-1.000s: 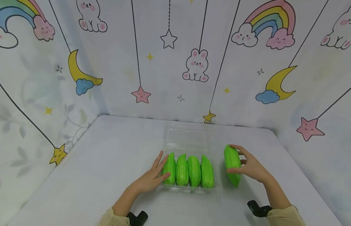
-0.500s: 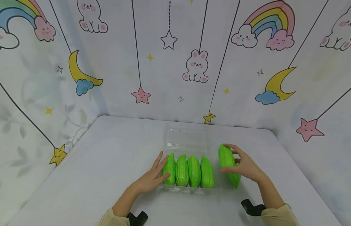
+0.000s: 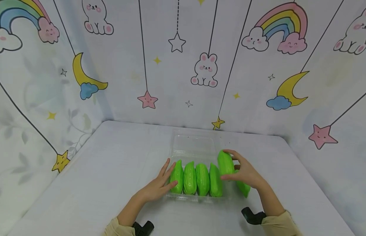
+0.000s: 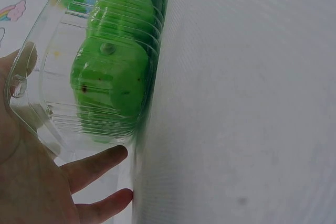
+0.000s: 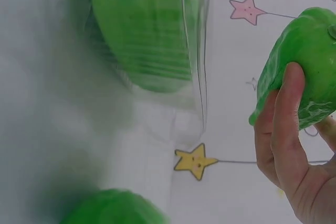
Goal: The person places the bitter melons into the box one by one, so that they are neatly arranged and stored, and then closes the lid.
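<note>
Several bright green ridged gourds (image 3: pixel 202 179) lie side by side in a clear plastic clamshell box (image 3: pixel 197 197). My left hand (image 3: pixel 154 189) rests against the box's left wall, fingers spread and fairly straight; in the left wrist view the left hand (image 4: pixel 31 166) is at the box's rim. Between thumb and fingers my right hand (image 3: pixel 246 172) holds another gourd (image 3: pixel 226 163) above the right end of the box, beside the rightmost one inside. The right wrist view shows the held gourd (image 5: pixel 310 61) raised off the table. Partly hidden beneath the right hand is one more gourd (image 3: pixel 243 188) on the table.
The box's clear lid (image 3: pixel 194 143) lies folded back behind it on the white table (image 3: pixel 121 147). A curtain (image 3: pixel 171 78) printed with rabbits, stars and rainbows surrounds the table's back and sides. A black device (image 3: pixel 253 216) sits at each wrist.
My right hand has moved left with its gourd, from beside the box to over its right end. The gourd on the table has come partly into view. The left hand stays put.
</note>
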A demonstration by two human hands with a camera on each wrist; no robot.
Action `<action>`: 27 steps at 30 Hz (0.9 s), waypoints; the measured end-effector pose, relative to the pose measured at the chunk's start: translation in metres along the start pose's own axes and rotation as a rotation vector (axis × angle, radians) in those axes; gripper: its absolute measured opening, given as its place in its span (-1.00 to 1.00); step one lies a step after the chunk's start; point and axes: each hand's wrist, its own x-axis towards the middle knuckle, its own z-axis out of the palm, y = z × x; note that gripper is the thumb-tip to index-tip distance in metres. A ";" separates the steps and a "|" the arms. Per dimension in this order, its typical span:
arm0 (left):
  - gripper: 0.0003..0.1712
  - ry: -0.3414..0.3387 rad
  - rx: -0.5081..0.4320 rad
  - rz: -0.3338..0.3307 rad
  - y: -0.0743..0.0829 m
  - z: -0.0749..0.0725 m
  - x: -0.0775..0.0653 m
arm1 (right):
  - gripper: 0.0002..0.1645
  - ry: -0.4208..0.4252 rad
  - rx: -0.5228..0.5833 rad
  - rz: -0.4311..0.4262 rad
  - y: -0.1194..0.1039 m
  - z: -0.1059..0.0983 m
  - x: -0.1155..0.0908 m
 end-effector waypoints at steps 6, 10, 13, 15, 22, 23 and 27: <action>-0.20 -0.002 -0.008 -0.003 0.001 0.000 -0.001 | 0.04 -0.004 0.019 -0.002 -0.004 0.010 0.004; -0.19 -0.005 -0.013 -0.010 0.001 0.000 -0.001 | 0.04 -0.002 0.016 -0.005 -0.006 0.016 0.006; -0.19 -0.006 -0.016 -0.015 0.001 0.000 0.000 | 0.05 0.002 0.008 -0.010 -0.008 0.020 0.008; -0.19 -0.007 -0.014 -0.016 0.001 0.000 0.000 | 0.06 0.000 0.012 -0.024 -0.009 0.024 0.009; -0.19 -0.005 -0.011 -0.015 0.000 0.000 -0.001 | 0.07 -0.035 0.057 -0.035 -0.013 0.037 0.012; -0.19 -0.006 -0.011 -0.016 0.000 -0.001 -0.001 | 0.07 -0.041 0.066 -0.032 -0.014 0.039 0.012; -0.20 -0.007 -0.009 -0.016 0.001 -0.001 -0.001 | 0.07 -0.047 0.086 -0.043 -0.013 0.047 0.015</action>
